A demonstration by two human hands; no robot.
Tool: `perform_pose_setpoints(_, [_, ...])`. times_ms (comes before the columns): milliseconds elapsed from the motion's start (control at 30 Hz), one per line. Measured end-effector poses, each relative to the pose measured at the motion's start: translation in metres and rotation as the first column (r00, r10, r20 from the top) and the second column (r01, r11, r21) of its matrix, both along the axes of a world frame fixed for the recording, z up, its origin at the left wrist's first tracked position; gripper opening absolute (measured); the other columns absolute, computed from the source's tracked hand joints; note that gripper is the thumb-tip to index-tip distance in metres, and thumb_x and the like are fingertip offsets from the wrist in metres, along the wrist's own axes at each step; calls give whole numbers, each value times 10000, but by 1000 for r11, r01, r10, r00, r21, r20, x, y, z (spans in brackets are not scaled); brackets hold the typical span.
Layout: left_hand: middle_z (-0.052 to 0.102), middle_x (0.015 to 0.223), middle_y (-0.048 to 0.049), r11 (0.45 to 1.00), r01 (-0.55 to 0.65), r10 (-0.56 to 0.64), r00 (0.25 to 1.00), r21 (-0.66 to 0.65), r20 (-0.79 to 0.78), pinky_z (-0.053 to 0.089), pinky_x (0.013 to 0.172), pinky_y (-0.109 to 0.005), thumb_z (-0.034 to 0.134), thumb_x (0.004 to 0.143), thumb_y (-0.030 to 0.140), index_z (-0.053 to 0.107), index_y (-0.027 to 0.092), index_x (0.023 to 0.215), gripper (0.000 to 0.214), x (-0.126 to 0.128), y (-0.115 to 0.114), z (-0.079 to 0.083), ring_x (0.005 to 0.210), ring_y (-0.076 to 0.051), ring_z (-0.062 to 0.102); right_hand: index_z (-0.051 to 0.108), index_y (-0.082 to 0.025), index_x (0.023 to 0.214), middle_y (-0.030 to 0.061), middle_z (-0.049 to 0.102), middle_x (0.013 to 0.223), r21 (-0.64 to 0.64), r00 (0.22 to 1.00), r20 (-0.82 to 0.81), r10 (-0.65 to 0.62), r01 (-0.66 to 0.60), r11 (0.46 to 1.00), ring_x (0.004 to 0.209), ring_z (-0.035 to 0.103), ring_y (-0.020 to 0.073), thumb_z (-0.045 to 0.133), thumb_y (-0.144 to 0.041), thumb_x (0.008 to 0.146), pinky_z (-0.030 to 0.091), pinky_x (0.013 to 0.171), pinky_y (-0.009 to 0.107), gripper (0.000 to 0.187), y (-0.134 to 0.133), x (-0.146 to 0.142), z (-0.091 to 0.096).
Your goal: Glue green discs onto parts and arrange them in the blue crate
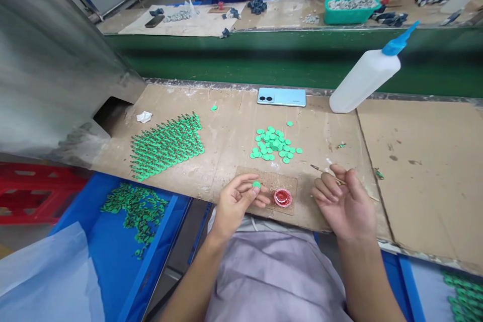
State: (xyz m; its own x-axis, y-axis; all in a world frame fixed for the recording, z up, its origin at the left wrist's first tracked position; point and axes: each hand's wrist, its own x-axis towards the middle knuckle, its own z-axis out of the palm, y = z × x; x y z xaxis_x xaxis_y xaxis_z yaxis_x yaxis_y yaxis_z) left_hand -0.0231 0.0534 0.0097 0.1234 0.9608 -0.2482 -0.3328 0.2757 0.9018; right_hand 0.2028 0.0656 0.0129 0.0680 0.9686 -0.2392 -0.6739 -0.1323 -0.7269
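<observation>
Left hand (237, 201) pinched a small round green plastic disc (256, 184) between thumb and fingertips. Right hand (345, 206) had its fingers closed on a thin wooden stick (320, 168), whose tip pointed away to the left. Between the two grips, just beside the disc, a shallow red cap (283, 197) sat on a brown fibre pad (279, 177). Beyond the grips lay a loose heap of green discs (274, 143); farther off, a pale blue phone (281, 96) and a white squeeze bottle (364, 80). Judged risk: so light a fingertip hold could let the disc slip, and a careless stick tip could upset the cap.
</observation>
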Motion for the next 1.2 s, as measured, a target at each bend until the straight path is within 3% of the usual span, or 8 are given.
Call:
perform_pose_setpoints(133, [772, 845, -68, 999, 31, -31, 999, -38, 21, 607, 598, -222, 786, 804, 360, 685, 135, 1046, 346, 4, -2, 0, 641, -142, 731, 689, -334, 1157, -44, 431, 626, -48, 998, 59, -6, 9, 999, 517, 353, 118, 648, -621, 855, 345, 458, 238, 419, -1, -2, 2])
perform_pose_setpoints(233, [778, 873, -81, 998, 41, -38, 998, -51, 54, 615, 637, -218, 776, 816, 353, 683, 126, 1034, 328, 6, -2, 1, 681, -145, 744, 701, -305, 1138, -29, 472, 669, -60, 998, 59, -5, 9, 998, 531, 392, 114, 602, -688, 852, 367, 463, 246, 488, 1, -2, 0])
perform_pose_setpoints(500, [783, 841, -64, 999, 48, -47, 999, -17, 9, 598, 570, -208, 760, 835, 321, 591, 151, 955, 268, 11, -8, 5, 631, -139, 731, 721, -254, 896, -34, 535, 622, 30, 987, 158, -8, 3, 1000, 475, 323, 70, 754, -368, 819, 306, 458, 212, 141, -2, 1, -5])
perform_pose_setpoints(633, [784, 844, -79, 998, 56, -56, 998, -16, -18, 586, 553, -198, 761, 829, 336, 647, 127, 960, 272, 14, -14, -1, 616, -130, 720, 720, -235, 866, 4, 643, 719, 108, 950, 311, -8, -27, 994, 459, 308, 54, 811, -371, 773, 292, 446, 226, 188, -5, -1, -3])
perform_pose_setpoints(733, [784, 821, -70, 998, 60, -61, 998, -32, -28, 589, 577, -197, 780, 809, 318, 663, 129, 992, 288, 14, -17, -6, 628, -130, 722, 702, -220, 893, -3, 621, 662, 164, 915, 402, -36, -34, 986, 432, 298, 58, 704, -481, 872, 290, 431, 232, 262, -9, -6, -4])
perform_pose_setpoints(833, [773, 772, -55, 998, 57, -58, 997, -27, -58, 587, 594, -196, 774, 811, 296, 669, 130, 1001, 274, 13, -20, -10, 636, -128, 717, 665, -212, 859, -19, 574, 598, 251, 827, 552, -110, -39, 967, 444, 377, 79, 565, -488, 970, 313, 435, 226, 314, -15, -10, -6])
perform_pose_setpoints(1033, [755, 754, -36, 998, 62, -64, 990, -20, -124, 581, 587, -193, 749, 824, 285, 666, 134, 1032, 269, 13, -23, -14, 637, -123, 706, 637, -211, 809, -12, 580, 617, 322, 477, 867, -146, -310, 894, 559, 555, 121, 466, -363, 1026, 438, 538, 238, 315, -18, -16, -5])
perform_pose_setpoints(1200, [744, 726, -27, 993, 120, -119, 979, -4, -163, 582, 595, -199, 720, 845, 286, 687, 142, 1051, 253, 11, -24, -19, 649, -129, 706, 585, -218, 729, 5, 641, 658, 315, 342, 922, -180, -395, 863, 535, 582, 122, 440, -302, 1023, 445, 515, 235, 338, -10, -23, 0])
